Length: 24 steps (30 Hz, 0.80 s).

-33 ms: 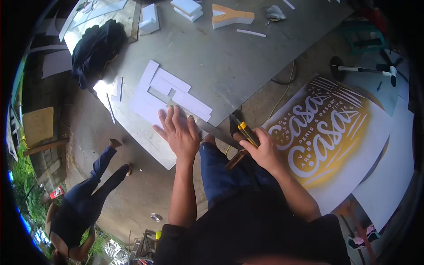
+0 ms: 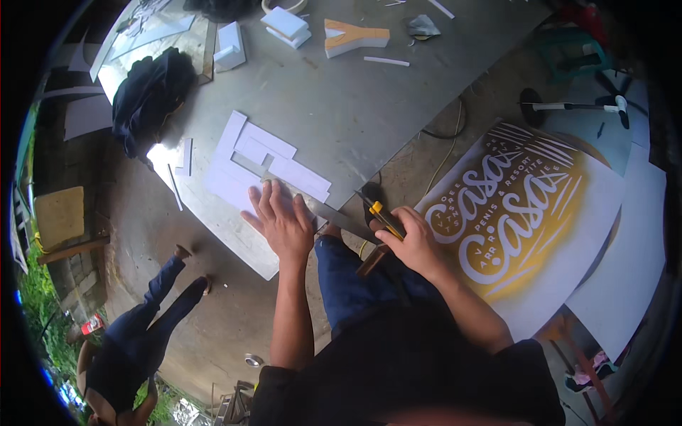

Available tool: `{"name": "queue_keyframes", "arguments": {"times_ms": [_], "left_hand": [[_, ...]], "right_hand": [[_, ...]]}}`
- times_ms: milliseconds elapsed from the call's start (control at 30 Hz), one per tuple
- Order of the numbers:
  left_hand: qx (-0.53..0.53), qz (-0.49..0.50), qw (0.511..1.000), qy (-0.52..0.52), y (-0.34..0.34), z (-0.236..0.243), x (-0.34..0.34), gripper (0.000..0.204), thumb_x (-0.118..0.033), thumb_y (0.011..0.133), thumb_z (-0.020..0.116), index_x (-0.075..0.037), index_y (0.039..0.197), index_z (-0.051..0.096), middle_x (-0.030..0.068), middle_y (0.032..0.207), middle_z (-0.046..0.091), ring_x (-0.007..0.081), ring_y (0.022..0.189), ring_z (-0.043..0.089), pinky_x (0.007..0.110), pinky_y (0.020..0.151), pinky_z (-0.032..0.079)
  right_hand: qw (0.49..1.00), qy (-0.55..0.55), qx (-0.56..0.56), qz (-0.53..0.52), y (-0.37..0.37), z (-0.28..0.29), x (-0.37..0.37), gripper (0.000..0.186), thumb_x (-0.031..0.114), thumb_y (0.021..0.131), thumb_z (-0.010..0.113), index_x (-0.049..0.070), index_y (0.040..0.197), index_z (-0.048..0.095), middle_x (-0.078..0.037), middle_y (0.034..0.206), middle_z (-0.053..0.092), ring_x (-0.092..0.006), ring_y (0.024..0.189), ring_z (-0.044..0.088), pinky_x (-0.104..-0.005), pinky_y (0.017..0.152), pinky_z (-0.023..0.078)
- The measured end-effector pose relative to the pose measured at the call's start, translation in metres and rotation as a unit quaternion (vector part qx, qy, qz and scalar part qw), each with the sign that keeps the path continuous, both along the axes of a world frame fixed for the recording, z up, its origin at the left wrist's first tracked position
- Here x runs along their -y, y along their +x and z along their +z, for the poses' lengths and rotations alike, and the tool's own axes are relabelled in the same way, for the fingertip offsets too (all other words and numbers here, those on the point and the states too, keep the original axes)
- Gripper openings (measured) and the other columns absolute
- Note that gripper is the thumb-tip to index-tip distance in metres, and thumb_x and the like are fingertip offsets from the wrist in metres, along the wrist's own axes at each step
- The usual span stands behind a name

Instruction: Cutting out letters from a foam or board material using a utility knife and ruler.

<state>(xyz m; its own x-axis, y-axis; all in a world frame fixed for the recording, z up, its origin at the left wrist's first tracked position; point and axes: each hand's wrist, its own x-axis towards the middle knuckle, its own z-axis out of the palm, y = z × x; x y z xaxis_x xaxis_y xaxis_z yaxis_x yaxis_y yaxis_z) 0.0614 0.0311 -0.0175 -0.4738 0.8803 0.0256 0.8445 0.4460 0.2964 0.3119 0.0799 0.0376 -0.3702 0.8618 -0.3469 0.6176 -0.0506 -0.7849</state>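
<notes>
My left hand (image 2: pixel 280 220) lies flat with its fingers spread, pressing on white sheet pieces (image 2: pixel 227 174) at the near corner of the metal table. Under its fingertips runs the metal blade of a try square (image 2: pixel 339 217). The blade juts past the table edge to a brown wooden stock (image 2: pixel 373 260) near my right hand. My right hand (image 2: pixel 412 245) is closed around a yellow and black utility knife (image 2: pixel 387 219). The knife's tip points toward the table edge, apart from the sheet. Where the square's far end lies is partly hidden by my left fingers.
Cut block letters (image 2: pixel 355 39), white offcuts (image 2: pixel 387 61) and a dark cloth (image 2: pixel 153 96) lie on the metal table (image 2: pixel 341 113). To the right are a yellow-sprayed lettered sheet (image 2: pixel 526 213) and a fan (image 2: pixel 575 106). Another person (image 2: pixel 131 334) stands at the left.
The view has shifted slightly, so the table items sit a little lower and further left. My hands keep their hold; the knife stays near the table edge.
</notes>
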Motion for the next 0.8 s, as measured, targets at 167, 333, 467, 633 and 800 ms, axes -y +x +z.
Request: {"name": "queue_keyframes", "arguments": {"times_ms": [167,333,467,633,800], "left_hand": [[-0.006,-0.003,1.000,-0.013,0.003,0.005,0.000,0.055,-0.039,0.106,0.045,-0.005,0.150,0.045,0.0164,0.154,0.044,0.0388,0.155,0.023,0.068,0.120,0.004],[-0.003,-0.007,1.000,0.019,0.005,-0.003,0.001,0.058,-0.042,0.106,0.044,-0.003,0.149,0.045,0.0170,0.153,0.044,0.0423,0.154,0.024,0.069,0.120,0.004],[-0.008,-0.009,1.000,0.028,0.004,-0.003,0.002,0.057,-0.042,0.106,0.043,-0.003,0.148,0.048,0.0166,0.150,0.048,0.0420,0.153,0.026,0.070,0.120,0.004],[0.006,-0.013,0.999,0.031,0.009,0.006,-0.002,0.058,-0.042,0.106,0.044,-0.003,0.148,0.047,0.0158,0.151,0.047,0.0414,0.154,0.025,0.070,0.120,0.006],[0.034,0.002,0.999,0.038,0.001,0.003,-0.002,0.065,-0.045,0.105,0.045,-0.006,0.156,0.032,0.0161,0.159,0.037,0.0379,0.155,0.024,0.069,0.121,0.007]], "right_hand": [[0.997,0.043,-0.021,0.061,-0.002,-0.021,0.010,0.039,0.022,0.087,0.076,-0.001,0.116,0.062,-0.016,0.114,0.066,-0.0353,0.108,0.066,-0.0434,0.089,0.054],[0.998,0.002,-0.016,0.058,-0.020,-0.028,0.016,0.038,0.026,0.085,0.077,0.001,0.111,0.062,-0.021,0.100,0.070,-0.0418,0.100,0.068,-0.0479,0.086,0.054],[0.997,-0.057,-0.026,0.034,-0.031,-0.033,0.019,0.051,0.032,0.085,0.077,-0.004,0.119,0.062,-0.027,0.106,0.071,-0.0436,0.104,0.069,-0.0473,0.089,0.055],[0.997,-0.046,-0.021,-0.054,-0.041,-0.046,0.026,0.058,0.033,0.084,0.076,-0.003,0.127,0.059,-0.027,0.112,0.070,-0.0425,0.106,0.069,-0.0467,0.091,0.054],[0.996,-0.044,0.000,-0.084,-0.057,-0.040,0.029,0.047,0.030,0.086,0.074,0.001,0.119,0.059,-0.026,0.107,0.071,-0.0432,0.103,0.069,-0.0502,0.086,0.054]]}}
